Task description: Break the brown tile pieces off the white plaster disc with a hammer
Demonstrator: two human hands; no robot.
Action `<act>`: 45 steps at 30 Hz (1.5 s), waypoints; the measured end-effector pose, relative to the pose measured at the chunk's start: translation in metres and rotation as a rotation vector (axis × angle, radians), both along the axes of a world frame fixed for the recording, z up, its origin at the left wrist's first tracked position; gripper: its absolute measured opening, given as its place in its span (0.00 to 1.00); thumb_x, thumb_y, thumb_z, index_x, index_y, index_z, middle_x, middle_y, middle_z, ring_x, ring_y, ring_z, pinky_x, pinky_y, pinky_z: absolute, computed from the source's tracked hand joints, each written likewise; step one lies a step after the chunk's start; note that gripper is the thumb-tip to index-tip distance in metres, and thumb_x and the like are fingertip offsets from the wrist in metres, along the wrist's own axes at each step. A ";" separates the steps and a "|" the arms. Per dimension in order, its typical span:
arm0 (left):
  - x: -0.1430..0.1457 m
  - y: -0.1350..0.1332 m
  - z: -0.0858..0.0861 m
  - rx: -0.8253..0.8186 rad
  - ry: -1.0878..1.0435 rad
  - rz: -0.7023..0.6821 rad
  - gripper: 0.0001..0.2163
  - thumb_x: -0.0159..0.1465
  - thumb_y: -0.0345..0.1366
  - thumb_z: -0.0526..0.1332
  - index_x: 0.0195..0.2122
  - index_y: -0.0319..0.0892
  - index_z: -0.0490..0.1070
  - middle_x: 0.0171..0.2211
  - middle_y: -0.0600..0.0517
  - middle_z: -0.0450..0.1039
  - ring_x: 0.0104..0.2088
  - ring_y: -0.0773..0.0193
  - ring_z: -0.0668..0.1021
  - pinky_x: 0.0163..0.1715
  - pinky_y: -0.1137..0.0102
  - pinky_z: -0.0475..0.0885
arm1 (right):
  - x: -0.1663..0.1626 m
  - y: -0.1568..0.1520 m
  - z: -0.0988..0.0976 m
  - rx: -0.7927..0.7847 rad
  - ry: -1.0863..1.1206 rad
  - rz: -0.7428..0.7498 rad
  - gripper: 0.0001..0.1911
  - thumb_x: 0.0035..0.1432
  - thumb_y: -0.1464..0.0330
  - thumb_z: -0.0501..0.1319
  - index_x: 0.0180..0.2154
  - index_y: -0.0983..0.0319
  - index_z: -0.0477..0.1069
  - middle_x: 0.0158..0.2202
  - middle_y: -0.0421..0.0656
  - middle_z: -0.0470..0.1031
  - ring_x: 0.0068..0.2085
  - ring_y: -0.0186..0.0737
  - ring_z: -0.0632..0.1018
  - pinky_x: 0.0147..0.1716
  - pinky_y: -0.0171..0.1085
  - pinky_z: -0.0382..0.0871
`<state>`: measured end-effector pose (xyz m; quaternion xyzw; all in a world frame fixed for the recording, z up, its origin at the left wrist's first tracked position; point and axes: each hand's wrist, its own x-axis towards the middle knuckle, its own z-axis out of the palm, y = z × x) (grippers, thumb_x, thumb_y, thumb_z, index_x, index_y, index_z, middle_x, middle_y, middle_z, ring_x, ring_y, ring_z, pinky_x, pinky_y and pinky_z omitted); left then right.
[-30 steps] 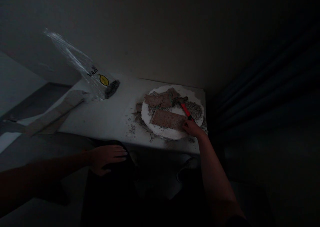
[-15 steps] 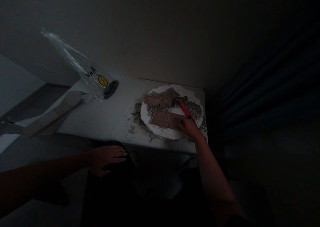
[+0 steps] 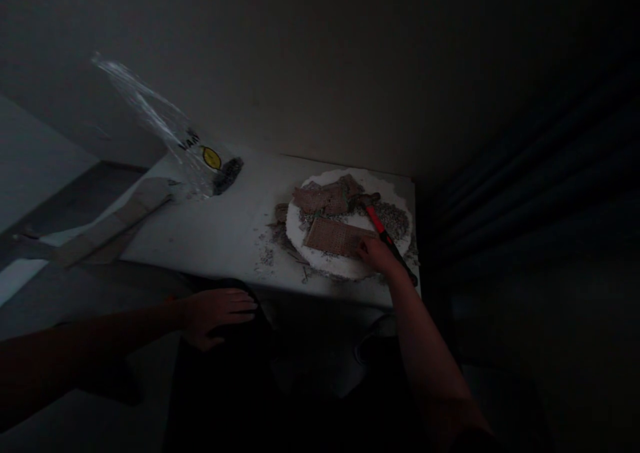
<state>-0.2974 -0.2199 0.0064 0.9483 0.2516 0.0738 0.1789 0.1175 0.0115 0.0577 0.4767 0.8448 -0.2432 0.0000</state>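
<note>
On my dark-clothed left leg rests my left hand (image 3: pixel 217 316), open, its fingers stretched out. My right hand (image 3: pixel 377 253) is closed, with curled fingertips at the right end of a brown perforated board (image 3: pixel 333 236). Whether the fingers grip the board or some small piece cannot be made out. The board lies flat on a round white slab (image 3: pixel 300 243) with a ragged edge. Beside my right hand lies a hammer (image 3: pixel 377 220) with a red and black handle, its head toward the back. More broken brown boards (image 3: pixel 325 198) are piled behind.
Small grey bits (image 3: pixel 395 220) cover the slab's right side, and crumbs lie on the white table (image 3: pixel 210 240) to its left. A clear plastic bag (image 3: pixel 187 150) with dark contents stands at the back left. Cardboard (image 3: pixel 113 230) lies at the left end. A wall rises behind.
The view has shifted slightly, so the table things appear a little further right. My right hand stays at the board's right end, and more of the hammer's handle shows. The left hand keeps its place.
</note>
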 end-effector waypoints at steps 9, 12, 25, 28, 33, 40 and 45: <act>0.000 0.006 0.011 -0.020 0.030 -0.071 0.35 0.54 0.39 0.57 0.66 0.41 0.58 0.57 0.37 0.70 0.55 0.41 0.72 0.50 0.45 0.70 | -0.001 0.001 -0.004 0.041 -0.067 0.048 0.10 0.67 0.69 0.54 0.42 0.66 0.72 0.44 0.53 0.78 0.42 0.43 0.77 0.40 0.36 0.63; 0.001 0.011 0.014 -0.094 -0.056 -0.060 0.37 0.53 0.39 0.59 0.66 0.48 0.58 0.56 0.39 0.71 0.53 0.40 0.74 0.47 0.44 0.72 | -0.001 0.000 -0.003 0.047 -0.063 0.043 0.10 0.67 0.69 0.53 0.43 0.65 0.72 0.44 0.53 0.78 0.42 0.42 0.77 0.40 0.35 0.63; 0.002 0.005 0.014 0.002 0.066 -0.093 0.33 0.55 0.40 0.57 0.64 0.40 0.59 0.56 0.37 0.70 0.56 0.43 0.72 0.50 0.46 0.71 | 0.001 -0.012 -0.015 0.177 -0.095 0.066 0.13 0.70 0.70 0.49 0.47 0.66 0.71 0.50 0.55 0.73 0.50 0.45 0.75 0.50 0.38 0.64; 0.000 0.005 0.012 0.003 0.055 -0.096 0.34 0.55 0.39 0.57 0.64 0.38 0.59 0.57 0.36 0.70 0.56 0.42 0.71 0.50 0.46 0.70 | -0.003 -0.012 -0.017 0.184 -0.152 0.063 0.15 0.69 0.70 0.48 0.48 0.68 0.69 0.50 0.56 0.74 0.47 0.47 0.77 0.48 0.40 0.66; -0.001 0.007 0.013 -0.045 0.020 -0.068 0.35 0.55 0.39 0.58 0.66 0.43 0.57 0.57 0.37 0.70 0.54 0.42 0.72 0.49 0.45 0.70 | -0.008 -0.010 -0.017 0.180 -0.189 0.039 0.15 0.68 0.70 0.49 0.50 0.68 0.68 0.49 0.57 0.74 0.44 0.48 0.78 0.46 0.41 0.68; 0.002 0.010 0.017 -0.077 -0.034 -0.053 0.36 0.53 0.41 0.60 0.65 0.52 0.59 0.56 0.42 0.72 0.52 0.41 0.72 0.47 0.44 0.70 | -0.005 -0.012 -0.012 0.181 -0.128 0.061 0.14 0.68 0.71 0.50 0.49 0.68 0.69 0.49 0.56 0.74 0.48 0.47 0.75 0.50 0.41 0.65; 0.002 0.006 0.016 0.064 0.057 -0.098 0.33 0.54 0.39 0.57 0.62 0.38 0.61 0.55 0.37 0.71 0.55 0.44 0.71 0.51 0.50 0.69 | 0.001 -0.014 -0.014 0.173 -0.121 0.118 0.13 0.69 0.72 0.49 0.46 0.65 0.71 0.51 0.55 0.72 0.48 0.45 0.75 0.50 0.39 0.65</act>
